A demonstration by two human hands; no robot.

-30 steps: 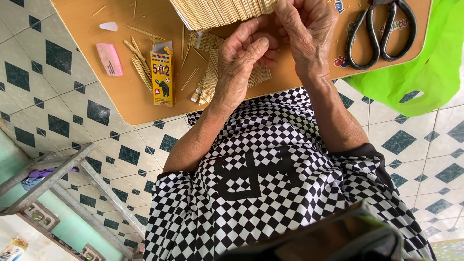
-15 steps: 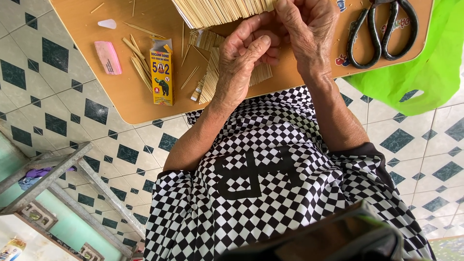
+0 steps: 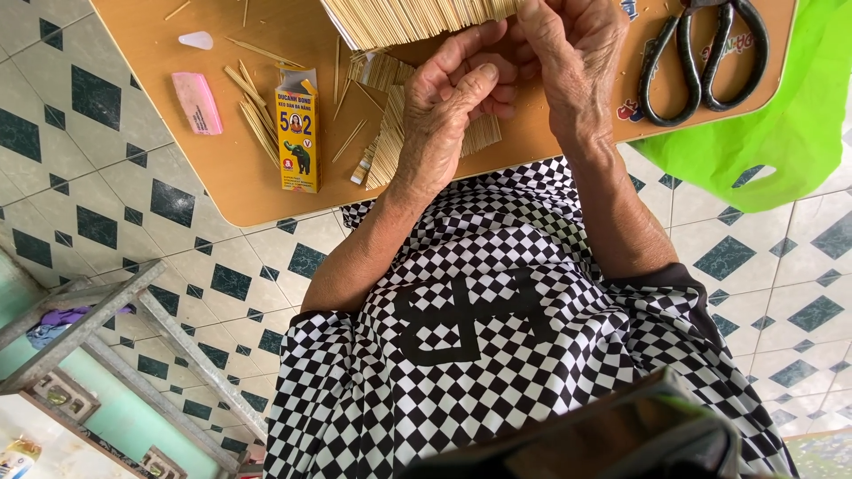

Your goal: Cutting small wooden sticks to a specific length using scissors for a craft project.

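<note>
Wood, paper, metal and plastic

Matt wooden sticks (image 3: 417, 18) on a smooth tabletop (image 3: 222, 177); glossy paper glue box (image 3: 298, 133); dark metal scissors (image 3: 701, 53); shiny green plastic bag (image 3: 799, 124).

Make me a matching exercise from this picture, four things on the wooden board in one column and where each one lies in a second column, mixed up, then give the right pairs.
Things
1. Black-handled metal scissors
2. Flat pink rectangular block
3. Tall yellow cardboard glue box
4. Glued panel of thin bamboo sticks

Places
A. Near the left end of the tan wooden board, below a small white piece
B. At the top edge of the picture, above the two hands
C. On the right part of the board, beside the green plastic bag
D. Between the pink block and the hands, among loose sticks

Pairs: 1-C, 2-A, 3-D, 4-B
</note>
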